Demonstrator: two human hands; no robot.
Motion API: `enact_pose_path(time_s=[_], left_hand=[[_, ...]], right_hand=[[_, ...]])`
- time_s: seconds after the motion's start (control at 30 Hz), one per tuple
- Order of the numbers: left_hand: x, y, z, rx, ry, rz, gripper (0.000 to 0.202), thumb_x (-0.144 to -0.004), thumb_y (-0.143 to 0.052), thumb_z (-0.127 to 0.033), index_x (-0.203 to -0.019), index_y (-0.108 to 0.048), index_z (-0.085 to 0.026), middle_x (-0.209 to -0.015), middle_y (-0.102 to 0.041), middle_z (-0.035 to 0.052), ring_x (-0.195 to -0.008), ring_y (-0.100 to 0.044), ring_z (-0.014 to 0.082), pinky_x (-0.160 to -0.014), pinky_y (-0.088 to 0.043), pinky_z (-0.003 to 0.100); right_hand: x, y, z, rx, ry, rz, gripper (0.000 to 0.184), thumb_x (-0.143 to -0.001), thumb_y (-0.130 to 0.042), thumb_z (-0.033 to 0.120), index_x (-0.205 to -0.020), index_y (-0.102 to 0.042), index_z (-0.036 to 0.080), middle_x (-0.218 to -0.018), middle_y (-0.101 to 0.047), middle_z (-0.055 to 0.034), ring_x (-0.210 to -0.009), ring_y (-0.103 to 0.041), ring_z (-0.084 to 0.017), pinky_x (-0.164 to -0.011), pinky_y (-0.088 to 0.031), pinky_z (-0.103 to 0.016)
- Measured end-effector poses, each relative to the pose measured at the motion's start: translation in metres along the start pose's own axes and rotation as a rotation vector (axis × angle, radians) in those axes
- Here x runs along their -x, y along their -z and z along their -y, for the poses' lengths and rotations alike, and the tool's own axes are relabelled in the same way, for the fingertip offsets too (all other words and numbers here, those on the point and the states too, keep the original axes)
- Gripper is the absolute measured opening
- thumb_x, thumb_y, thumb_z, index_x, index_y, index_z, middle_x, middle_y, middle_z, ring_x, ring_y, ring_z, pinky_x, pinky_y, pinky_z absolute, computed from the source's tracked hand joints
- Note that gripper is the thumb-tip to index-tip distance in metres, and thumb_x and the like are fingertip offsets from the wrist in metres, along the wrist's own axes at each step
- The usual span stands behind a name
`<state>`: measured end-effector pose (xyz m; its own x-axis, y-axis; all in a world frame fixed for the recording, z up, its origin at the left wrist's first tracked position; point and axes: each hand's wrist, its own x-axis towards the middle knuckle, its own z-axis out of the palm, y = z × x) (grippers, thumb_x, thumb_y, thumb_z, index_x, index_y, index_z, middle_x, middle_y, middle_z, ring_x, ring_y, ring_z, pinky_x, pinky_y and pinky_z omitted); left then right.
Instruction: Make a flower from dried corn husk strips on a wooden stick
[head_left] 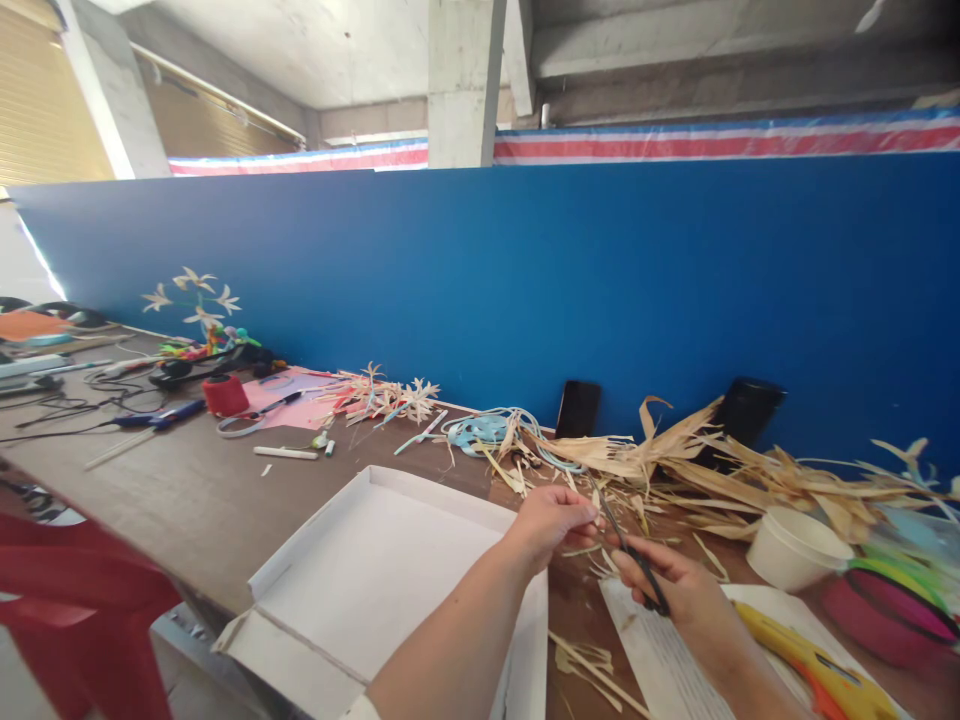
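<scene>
My right hand (671, 585) grips a pair of black-handled scissors (651, 585), their blades pointing up and to the left. Just left of the blades, my left hand (551, 525) pinches a small pale piece of dried husk (597, 508) between thumb and fingers. The blades are close by this piece; whether they touch it I cannot tell. Under my left forearm lies an open white cardboard box (390, 560). Dried husk strips (637, 450) are heaped behind both hands, and cut scraps (589, 655) lie on the table below them.
A yellow glue gun (810, 655) rests on paper at right, near a white cup (799, 548) and a pink container (885, 610). Two dark phones lean against the blue partition (450, 270). Husk flowers (397, 395), red thread (225, 396) and cables lie left; a red stool (82, 610) stands below.
</scene>
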<state>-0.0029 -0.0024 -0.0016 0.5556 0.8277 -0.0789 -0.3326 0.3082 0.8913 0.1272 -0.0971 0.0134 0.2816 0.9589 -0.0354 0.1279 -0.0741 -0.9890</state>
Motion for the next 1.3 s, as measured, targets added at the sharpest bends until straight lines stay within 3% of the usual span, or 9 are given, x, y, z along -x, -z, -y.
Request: enact_pose_path(time_s=[0.23,0.63,1.0,1.3], left_hand=[[0.001,0.000,-0.002,0.000,0.005,-0.014,0.025,-0.055,-0.072,-0.026,-0.069,-0.060,-0.009,-0.069,-0.063,0.0064,-0.051,-0.054,0.0065,-0.048,-0.047,0.017],[0.001,-0.001,-0.001,-0.003,0.005,-0.013,0.024,-0.055,-0.072,-0.025,-0.068,-0.060,-0.009,-0.069,-0.064,0.0067,-0.050,-0.054,0.0064,-0.048,-0.048,0.017],[0.003,-0.002,-0.003,0.010,0.012,-0.001,0.023,-0.056,-0.072,-0.026,-0.068,-0.061,-0.009,-0.069,-0.064,0.0067,-0.051,-0.054,0.0062,-0.046,-0.048,0.016],[0.002,-0.002,-0.002,0.023,0.036,-0.010,0.024,-0.055,-0.073,-0.025,-0.069,-0.060,-0.009,-0.069,-0.064,0.0068,-0.051,-0.055,0.0071,-0.047,-0.048,0.016]], right_hand=[[-0.004,0.004,-0.008,-0.031,-0.005,0.008,0.037,-0.057,-0.072,0.039,-0.088,-0.071,0.019,-0.055,-0.057,0.0017,-0.050,-0.044,-0.010,-0.049,-0.037,-0.023],[0.000,0.000,-0.001,0.050,0.021,-0.011,0.043,-0.057,-0.070,0.045,-0.089,-0.071,0.016,-0.054,-0.055,0.0009,-0.048,-0.043,-0.011,-0.047,-0.037,-0.024],[-0.011,0.007,-0.014,0.004,-0.007,0.046,0.038,-0.058,-0.070,0.039,-0.090,-0.070,0.018,-0.053,-0.054,0.0024,-0.048,-0.042,-0.009,-0.046,-0.034,-0.022],[0.000,0.000,0.002,0.091,-0.018,-0.015,0.045,-0.057,-0.070,0.045,-0.092,-0.069,0.015,-0.049,-0.052,0.0031,-0.047,-0.041,-0.010,-0.045,-0.034,-0.023]])
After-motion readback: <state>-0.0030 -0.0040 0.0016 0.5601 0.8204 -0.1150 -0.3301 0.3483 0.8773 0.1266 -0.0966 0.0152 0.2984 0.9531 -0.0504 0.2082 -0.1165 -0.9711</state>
